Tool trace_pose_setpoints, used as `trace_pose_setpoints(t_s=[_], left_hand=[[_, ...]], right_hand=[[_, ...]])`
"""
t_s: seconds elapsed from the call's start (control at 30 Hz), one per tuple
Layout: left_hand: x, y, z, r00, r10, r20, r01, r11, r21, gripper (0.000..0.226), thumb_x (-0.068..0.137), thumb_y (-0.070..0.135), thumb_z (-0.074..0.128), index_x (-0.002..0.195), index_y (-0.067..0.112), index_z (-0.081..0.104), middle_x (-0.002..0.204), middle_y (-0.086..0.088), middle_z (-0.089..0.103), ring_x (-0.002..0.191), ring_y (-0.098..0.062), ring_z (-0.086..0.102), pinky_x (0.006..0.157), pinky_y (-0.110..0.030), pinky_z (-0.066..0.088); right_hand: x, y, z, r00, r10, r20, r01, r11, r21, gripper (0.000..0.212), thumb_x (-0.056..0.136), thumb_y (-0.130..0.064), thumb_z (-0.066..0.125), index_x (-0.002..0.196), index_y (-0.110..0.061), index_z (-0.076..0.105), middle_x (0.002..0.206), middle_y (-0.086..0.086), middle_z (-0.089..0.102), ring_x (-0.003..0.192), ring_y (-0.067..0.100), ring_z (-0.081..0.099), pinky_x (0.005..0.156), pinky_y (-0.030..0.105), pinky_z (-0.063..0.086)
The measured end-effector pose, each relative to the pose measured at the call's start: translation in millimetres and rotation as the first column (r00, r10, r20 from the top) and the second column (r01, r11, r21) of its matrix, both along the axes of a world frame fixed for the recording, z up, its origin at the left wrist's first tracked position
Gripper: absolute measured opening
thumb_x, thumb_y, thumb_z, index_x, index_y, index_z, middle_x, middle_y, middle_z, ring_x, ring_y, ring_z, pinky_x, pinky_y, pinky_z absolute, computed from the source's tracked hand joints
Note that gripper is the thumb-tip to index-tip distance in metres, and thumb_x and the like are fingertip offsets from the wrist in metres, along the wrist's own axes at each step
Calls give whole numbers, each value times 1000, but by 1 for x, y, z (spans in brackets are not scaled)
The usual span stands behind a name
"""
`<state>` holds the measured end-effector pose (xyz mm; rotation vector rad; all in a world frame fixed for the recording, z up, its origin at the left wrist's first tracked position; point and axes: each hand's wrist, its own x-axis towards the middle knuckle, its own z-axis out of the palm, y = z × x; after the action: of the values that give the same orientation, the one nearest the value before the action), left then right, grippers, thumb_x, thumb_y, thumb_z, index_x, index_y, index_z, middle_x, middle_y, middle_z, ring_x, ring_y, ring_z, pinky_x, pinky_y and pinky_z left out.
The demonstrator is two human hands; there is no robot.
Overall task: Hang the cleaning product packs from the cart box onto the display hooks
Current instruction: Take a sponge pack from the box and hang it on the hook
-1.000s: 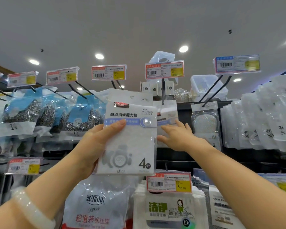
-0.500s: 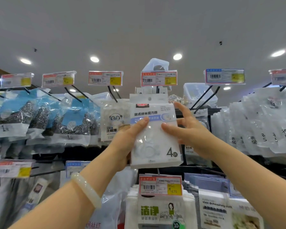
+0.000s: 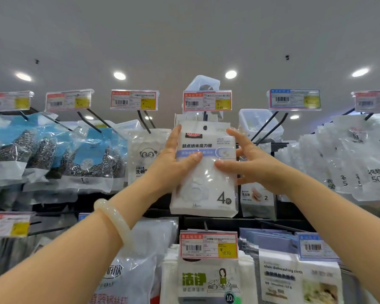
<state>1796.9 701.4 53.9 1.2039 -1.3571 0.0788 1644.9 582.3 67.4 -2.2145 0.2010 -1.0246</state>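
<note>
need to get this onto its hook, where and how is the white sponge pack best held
Hold the sponge pack by its two side edges about halfway up, one hand from each side, as the left hand and right hand do now. It is flat, upright and floppy, and the hanging hole sits at top centre, so a side grip keeps that hole clear for the hook.

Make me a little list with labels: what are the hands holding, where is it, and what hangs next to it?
held thing: white sponge pack marked 4
left hand: grips the pack's left side
right hand: grips the pack's right side
place: raised just under the price tag reading 8.90
pack's hole: near the hook, cannot tell if threaded
left neighbour: panda pack
far left: blue scourer packs
</note>
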Motion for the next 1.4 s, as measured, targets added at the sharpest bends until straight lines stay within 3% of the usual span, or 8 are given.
trace_pose_setpoints(t_s=[0.1,0.17,0.37,0.7,0.93,1.13,1.3,1.4], left_hand=[[0,2,8,999,-39,-27,40,999,27,81,88,20,63,147,38,12,122,-5,58,99,-21,66,80,-36,59],[2,1,13,999,-34,-32,36,999,41,85,85,21,67,147,39,12,122,-7,60,100,-23,66,80,-39,59],[6,-1,21,998,-40,-41,42,998,49,85,84,22,69,146,42,13,117,-5,64,94,-19,69,65,-31,61],[11,-11,26,998,-51,-28,53,996,66,63,86,25,66,133,45,28,114,-1,64,96,-22,69,72,-42,60],[13,-13,35,1000,-17,11,16,997,80,69,88,27,64,140,43,21,119,0,60,93,-17,66,63,-33,61],[23,-22,29,998,-21,-57,28,991,130,84,87,26,66,148,40,11,123,0,57,97,-18,65,62,-30,60],[32,-42,18,998,68,-14,-64,978,198,97,89,18,63,150,35,-11,127,-7,58,110,-24,61,89,-42,53],[31,-51,9,939,287,187,-316,937,151,107,86,14,63,145,39,-22,138,-11,45,120,-23,50,102,-37,40]], right_hand=[[0,-1,7,999,36,1,-36,999,35,84,79,-21,72,142,-45,22,108,1,59,93,16,66,67,31,58],[-1,-2,12,999,47,22,-48,998,34,83,80,-17,71,142,-43,22,103,-1,60,86,13,66,57,24,57],[1,-3,20,999,20,46,-20,1000,8,87,79,-16,72,144,-43,20,103,-3,58,88,12,64,58,24,57],[6,-11,25,999,32,33,-34,998,45,83,80,-14,71,141,-45,23,105,-1,62,84,13,66,51,24,56],[9,-13,33,999,32,14,-33,999,37,78,79,-16,72,137,-45,30,110,3,63,89,19,68,67,37,58],[17,-18,27,999,11,-32,-9,997,73,75,80,-16,71,138,-41,31,101,1,66,85,17,69,60,33,56],[30,-30,18,998,-58,-35,62,993,96,91,81,-13,72,146,-44,16,108,-2,60,99,20,63,88,48,52],[41,-33,11,979,-199,48,201,979,-38,95,82,-21,71,149,-39,5,139,-2,39,122,18,42,104,37,36]])
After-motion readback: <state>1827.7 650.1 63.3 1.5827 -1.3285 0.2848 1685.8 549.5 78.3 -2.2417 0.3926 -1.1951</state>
